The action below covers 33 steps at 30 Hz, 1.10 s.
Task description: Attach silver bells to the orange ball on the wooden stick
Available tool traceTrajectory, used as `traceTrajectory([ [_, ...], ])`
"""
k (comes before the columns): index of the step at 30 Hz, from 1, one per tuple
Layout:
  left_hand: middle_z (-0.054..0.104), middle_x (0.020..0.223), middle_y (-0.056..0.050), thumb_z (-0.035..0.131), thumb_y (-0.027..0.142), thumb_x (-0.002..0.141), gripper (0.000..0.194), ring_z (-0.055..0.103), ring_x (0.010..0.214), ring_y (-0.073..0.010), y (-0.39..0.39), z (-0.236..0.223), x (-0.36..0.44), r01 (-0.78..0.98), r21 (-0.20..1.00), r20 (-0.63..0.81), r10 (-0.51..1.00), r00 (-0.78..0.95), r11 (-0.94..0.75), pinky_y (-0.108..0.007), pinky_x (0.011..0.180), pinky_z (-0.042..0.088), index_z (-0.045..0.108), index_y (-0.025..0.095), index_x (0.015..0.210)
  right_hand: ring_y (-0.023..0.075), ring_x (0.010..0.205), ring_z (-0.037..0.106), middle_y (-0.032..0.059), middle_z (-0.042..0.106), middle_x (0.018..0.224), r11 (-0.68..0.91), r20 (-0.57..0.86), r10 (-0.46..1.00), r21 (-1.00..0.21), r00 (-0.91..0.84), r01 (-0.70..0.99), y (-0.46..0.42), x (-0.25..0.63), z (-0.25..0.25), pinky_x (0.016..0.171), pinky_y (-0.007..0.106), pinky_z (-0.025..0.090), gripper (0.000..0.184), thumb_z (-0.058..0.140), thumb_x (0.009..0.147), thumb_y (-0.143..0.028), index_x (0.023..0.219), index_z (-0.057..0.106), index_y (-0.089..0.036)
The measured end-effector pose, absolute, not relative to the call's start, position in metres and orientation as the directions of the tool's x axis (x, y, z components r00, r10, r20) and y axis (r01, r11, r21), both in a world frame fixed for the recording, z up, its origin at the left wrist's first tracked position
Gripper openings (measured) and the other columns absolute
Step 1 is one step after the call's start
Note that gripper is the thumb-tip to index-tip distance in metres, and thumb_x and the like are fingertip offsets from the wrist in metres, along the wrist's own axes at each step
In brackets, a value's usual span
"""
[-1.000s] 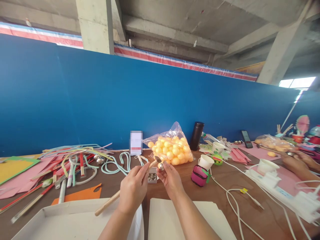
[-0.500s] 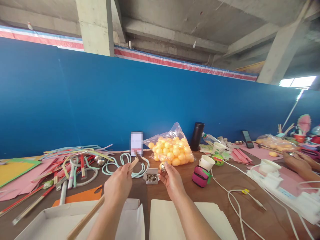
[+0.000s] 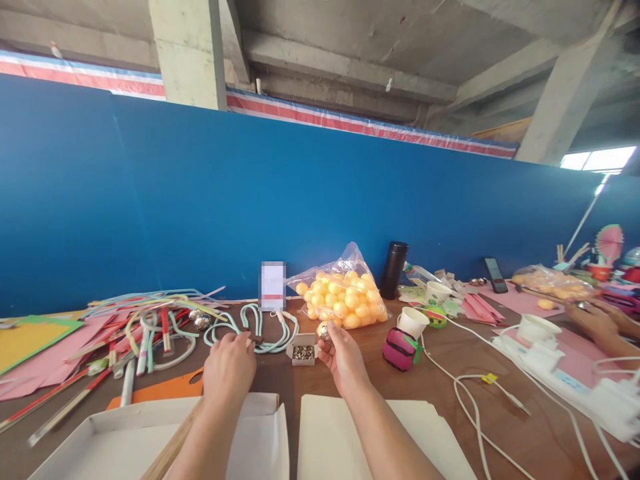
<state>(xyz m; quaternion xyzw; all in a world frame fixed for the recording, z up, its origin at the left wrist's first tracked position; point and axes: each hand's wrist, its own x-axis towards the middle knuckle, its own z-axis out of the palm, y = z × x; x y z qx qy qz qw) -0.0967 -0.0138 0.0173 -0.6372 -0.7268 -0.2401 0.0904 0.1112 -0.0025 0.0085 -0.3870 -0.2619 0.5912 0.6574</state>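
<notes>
My left hand is closed around a wooden stick, which runs back beneath my forearm; a short dark end shows past my fingers. My right hand pinches an orange ball with shiny silver pieces on its face, partly covered by the fingers. Between the hands sits a small open box of shiny metal pieces, too small to name surely. Just behind the right hand lies a clear plastic bag of orange balls. Coiled pale-blue tubing lies beyond the left hand.
White trays and pale card lie in front. Sticks, tubes and coloured paper crowd the left. A purple pouch, paper cup, black bottle, cables and power strip stand right. Another person's hands work at far right.
My left hand has drawn down and slightly left with the stick, whose pale tip no longer shows. My right hand stays almost still with the ball.
</notes>
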Motion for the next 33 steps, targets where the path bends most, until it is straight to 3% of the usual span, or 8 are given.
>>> traceTrajectory([
  [4, 0.065, 0.094, -0.009, 0.035, 0.024, 0.088, 0.034, 0.056, 0.087, -0.0212, -0.018, 0.015, -0.067, 0.953, 0.211, 0.573, 0.817, 0.060, -0.217, -0.035, 0.082, 0.041, 0.067, 0.019, 0.097, 0.0080, 0.053, 0.060, -0.0016, 0.064, 0.069, 0.004, -0.110, 0.981, -0.811, 0.159, -0.586, -0.002, 0.111, 0.009, 0.042, 0.015, 0.051, 0.039, 0.076, 0.063, -0.046, 0.086, 0.063, -0.017],
  [7, 0.064, 0.088, -0.007, 0.037, 0.027, 0.089, 0.032, 0.055, 0.083, -0.0202, -0.022, 0.013, -0.050, 0.931, 0.230, 0.559, 0.822, 0.113, -0.284, -0.033, 0.077, 0.042, 0.068, 0.022, 0.090, 0.0083, 0.053, 0.060, -0.0010, 0.065, 0.070, 0.016, -0.100, 0.981, -0.817, 0.169, -0.576, 0.000, 0.111, 0.007, 0.042, 0.015, 0.051, 0.040, 0.075, 0.063, -0.048, 0.087, 0.063, -0.018],
  [12, 0.062, 0.081, -0.006, 0.039, 0.025, 0.088, 0.030, 0.055, 0.082, -0.0196, -0.021, 0.012, -0.041, 0.934, 0.240, 0.520, 0.847, 0.106, -0.264, -0.031, 0.075, 0.041, 0.069, 0.023, 0.083, 0.0085, 0.053, 0.060, -0.0007, 0.065, 0.070, 0.007, -0.114, 0.977, -0.826, 0.178, -0.564, 0.000, 0.108, 0.006, 0.042, 0.015, 0.051, 0.040, 0.076, 0.062, -0.048, 0.085, 0.064, -0.017],
  [18, 0.060, 0.074, -0.007, 0.045, 0.021, 0.083, 0.026, 0.055, 0.079, -0.0208, -0.010, 0.011, -0.022, 0.963, 0.210, 0.368, 0.926, 0.085, -0.171, -0.030, 0.067, 0.040, 0.066, 0.020, 0.067, 0.0086, 0.055, 0.060, -0.0011, 0.062, 0.071, -0.009, -0.114, 0.981, -0.836, 0.156, -0.548, -0.005, 0.107, 0.012, 0.042, 0.015, 0.051, 0.039, 0.076, 0.062, -0.048, 0.084, 0.065, -0.017],
  [26, 0.064, 0.083, -0.010, 0.050, 0.018, 0.079, 0.016, 0.057, 0.082, -0.0211, -0.001, 0.007, -0.002, 0.967, 0.228, 0.315, 0.948, 0.035, -0.111, -0.029, 0.066, 0.040, 0.065, 0.016, 0.074, 0.0089, 0.054, 0.060, -0.0018, 0.061, 0.071, -0.023, -0.131, 0.979, -0.832, 0.157, -0.554, -0.002, 0.108, 0.009, 0.041, 0.016, 0.051, 0.039, 0.074, 0.064, -0.049, 0.085, 0.064, -0.018],
  [33, 0.063, 0.083, -0.007, 0.045, 0.021, 0.083, 0.020, 0.055, 0.084, -0.0207, 0.000, 0.007, -0.004, 0.968, 0.219, 0.299, 0.953, 0.056, -0.125, -0.030, 0.067, 0.039, 0.064, 0.019, 0.076, 0.0083, 0.054, 0.059, -0.0015, 0.062, 0.072, -0.041, -0.137, 0.983, -0.817, 0.126, -0.575, -0.005, 0.106, 0.012, 0.041, 0.016, 0.051, 0.039, 0.074, 0.063, -0.050, 0.082, 0.063, -0.017],
])
